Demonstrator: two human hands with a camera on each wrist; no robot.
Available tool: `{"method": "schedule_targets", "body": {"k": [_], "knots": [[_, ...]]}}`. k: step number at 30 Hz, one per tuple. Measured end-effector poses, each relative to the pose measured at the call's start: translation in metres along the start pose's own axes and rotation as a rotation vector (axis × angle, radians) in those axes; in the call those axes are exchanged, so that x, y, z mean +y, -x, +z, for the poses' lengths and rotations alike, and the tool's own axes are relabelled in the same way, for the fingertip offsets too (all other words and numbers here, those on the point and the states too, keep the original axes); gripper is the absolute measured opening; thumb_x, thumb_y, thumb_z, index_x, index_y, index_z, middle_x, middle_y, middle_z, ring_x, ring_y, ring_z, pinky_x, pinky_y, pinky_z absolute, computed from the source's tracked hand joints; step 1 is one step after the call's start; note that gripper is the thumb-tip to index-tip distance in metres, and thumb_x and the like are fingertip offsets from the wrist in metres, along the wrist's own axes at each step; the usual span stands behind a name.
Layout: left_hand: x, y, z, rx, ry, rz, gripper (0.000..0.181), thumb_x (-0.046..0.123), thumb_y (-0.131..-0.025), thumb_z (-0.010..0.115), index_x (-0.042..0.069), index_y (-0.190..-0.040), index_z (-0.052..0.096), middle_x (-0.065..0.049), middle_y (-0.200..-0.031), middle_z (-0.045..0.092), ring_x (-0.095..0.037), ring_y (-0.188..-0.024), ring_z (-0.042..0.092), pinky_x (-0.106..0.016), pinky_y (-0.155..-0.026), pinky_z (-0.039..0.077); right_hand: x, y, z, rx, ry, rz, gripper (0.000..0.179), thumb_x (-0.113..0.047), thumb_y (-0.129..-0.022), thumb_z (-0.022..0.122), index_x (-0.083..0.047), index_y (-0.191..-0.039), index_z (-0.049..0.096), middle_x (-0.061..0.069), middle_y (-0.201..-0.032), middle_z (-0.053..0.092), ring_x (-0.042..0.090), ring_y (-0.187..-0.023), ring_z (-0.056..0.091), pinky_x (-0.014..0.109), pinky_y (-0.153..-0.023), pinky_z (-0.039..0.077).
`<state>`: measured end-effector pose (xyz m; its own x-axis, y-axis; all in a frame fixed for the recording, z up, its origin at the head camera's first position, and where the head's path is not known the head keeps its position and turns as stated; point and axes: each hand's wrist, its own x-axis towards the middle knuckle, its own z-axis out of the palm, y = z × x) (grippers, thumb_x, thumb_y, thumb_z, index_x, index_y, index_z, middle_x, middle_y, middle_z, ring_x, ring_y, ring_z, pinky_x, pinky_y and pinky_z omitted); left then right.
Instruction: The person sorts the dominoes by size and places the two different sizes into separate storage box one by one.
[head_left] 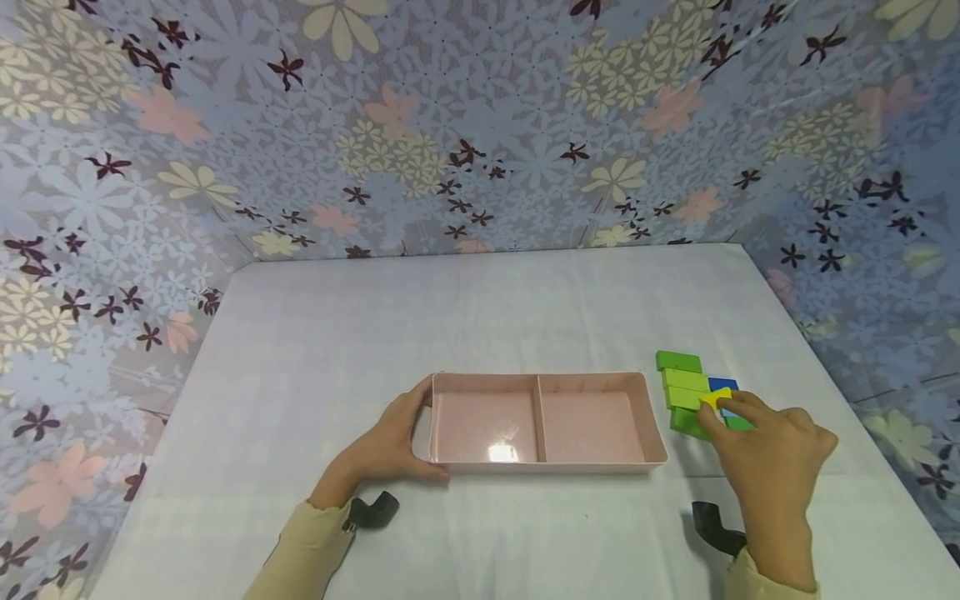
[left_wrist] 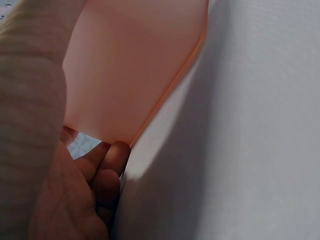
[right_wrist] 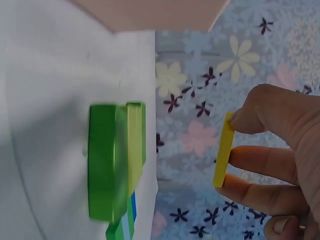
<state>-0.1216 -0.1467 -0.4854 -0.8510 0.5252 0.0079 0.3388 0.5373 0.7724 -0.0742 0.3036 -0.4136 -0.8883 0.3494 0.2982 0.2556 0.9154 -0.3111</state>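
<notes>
A pink two-compartment box (head_left: pixel 547 468) lies on the white-covered table, with nothing in either compartment. My left hand (head_left: pixel 386 446) grips its left end, thumb along the front wall and fingers at the far left corner. In the left wrist view the fingertips (left_wrist: pixel 117 157) are at the box's lower edge. My right hand (head_left: pixel 776 454) pinches a small flat yellow block (right_wrist: pixel 224 150) between thumb and fingers, raised above the table. Below it are a dark green block (head_left: pixel 678 361), light green blocks (head_left: pixel 686 380) and a blue block (head_left: pixel 723 384), partly behind the hand.
White cloth (head_left: pixel 330 333) covers the table. Flower-patterned fabric (head_left: pixel 480 125) rises behind it and at both sides. A black strap end (head_left: pixel 375 510) sticks out at the left wrist, and another black piece (head_left: pixel 716 529) at the right wrist.
</notes>
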Motion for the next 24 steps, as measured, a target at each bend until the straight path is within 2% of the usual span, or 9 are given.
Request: {"method": "schedule_targets", "body": {"k": [7,12,16,24], "knots": [[-0.002,0.000,0.001,0.009,0.004,0.017,0.132,0.063,-0.050,0.085,0.025,-0.153,0.011,0.007,-0.135,0.045,-0.013,-0.122,0.037,-0.048,-0.103,0.031,-0.011,0.000,0.004,0.116,-0.107,-0.121,0.034,-0.030,-0.073,0.078,-0.002,-0.092,0.076,0.019,-0.104,0.068,0.032,-0.077,0.044,0.060,-0.081,0.020],[-0.002,0.001,0.002,-0.005,-0.003,0.018,0.132,0.063,-0.052,0.084,0.025,-0.154,0.008,0.006,-0.138,0.043,-0.014,-0.123,0.037,-0.050,-0.104,0.030,-0.010,0.002,0.006,0.169,-0.111,-0.191,0.032,-0.028,-0.070,0.078,-0.002,-0.087,0.076,0.019,-0.101,0.069,0.029,-0.072,0.043,0.060,-0.079,0.018],[0.000,0.001,0.001,-0.012,-0.013,0.015,0.132,0.063,-0.053,0.084,0.027,-0.153,0.006,0.006,-0.139,0.042,-0.015,-0.124,0.037,-0.050,-0.103,0.031,-0.010,0.001,0.006,0.180,-0.126,-0.220,0.031,-0.027,-0.069,0.078,-0.002,-0.086,0.076,0.020,-0.102,0.068,0.030,-0.072,0.043,0.059,-0.079,0.014],[0.001,0.000,0.002,-0.006,0.004,-0.012,0.134,0.058,-0.052,0.087,0.025,-0.154,0.007,0.005,-0.141,0.041,-0.015,-0.126,0.036,-0.049,-0.106,0.028,-0.016,0.000,0.007,0.229,-0.169,-0.347,0.032,-0.032,-0.069,0.073,-0.004,-0.083,0.077,0.021,-0.099,0.069,0.032,-0.076,0.047,0.057,-0.076,0.012]]}}
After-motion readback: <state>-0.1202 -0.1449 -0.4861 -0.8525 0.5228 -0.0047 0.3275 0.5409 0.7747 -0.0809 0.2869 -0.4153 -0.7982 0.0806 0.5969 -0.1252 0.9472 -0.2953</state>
